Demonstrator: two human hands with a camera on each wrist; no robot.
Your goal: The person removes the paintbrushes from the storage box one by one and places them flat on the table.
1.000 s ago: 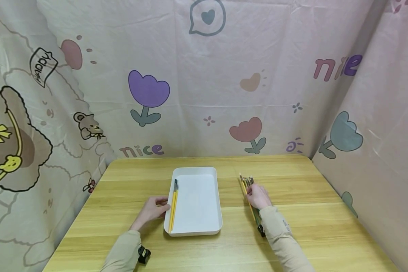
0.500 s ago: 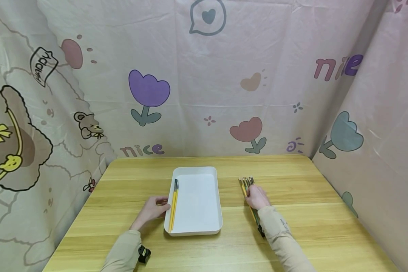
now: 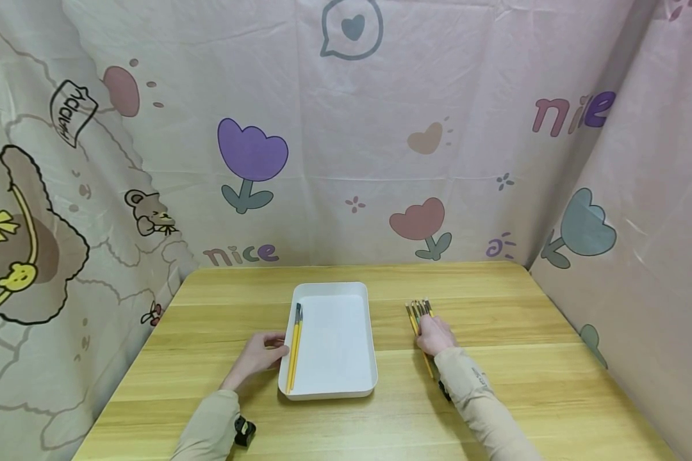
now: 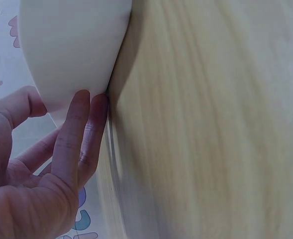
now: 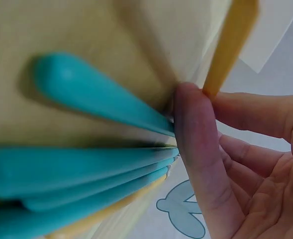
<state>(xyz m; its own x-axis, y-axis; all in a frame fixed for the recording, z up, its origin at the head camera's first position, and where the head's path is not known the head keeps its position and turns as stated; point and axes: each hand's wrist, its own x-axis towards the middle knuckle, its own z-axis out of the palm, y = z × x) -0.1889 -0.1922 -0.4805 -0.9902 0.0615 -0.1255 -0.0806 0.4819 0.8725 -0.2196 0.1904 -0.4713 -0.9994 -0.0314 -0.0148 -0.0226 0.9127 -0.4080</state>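
Observation:
A white tray (image 3: 337,346) lies on the table, and two yellow-handled paintbrushes (image 3: 293,358) rest along its left side. My left hand (image 3: 261,353) holds the tray's left edge, thumb at the rim and fingers against the outer wall (image 4: 76,50). To the right of the tray, my right hand (image 3: 436,334) pinches a yellow-handled paintbrush (image 5: 232,47) between thumb and finger. Several other paintbrushes (image 3: 420,307) fan out beneath that hand, bristle ends pointing away. Their teal handles (image 5: 101,94) show in the right wrist view; the hand and sleeve cover most of them in the head view.
The wooden table (image 3: 484,301) carries the tray and the brushes. Patterned cloth (image 3: 334,128) hangs behind it and along both sides. A small black device (image 3: 245,431) sits at the left sleeve.
My right hand has shifted slightly and the brushes under it have spread apart, with one yellow handle now standing away from the rest. The left hand and tray stay put.

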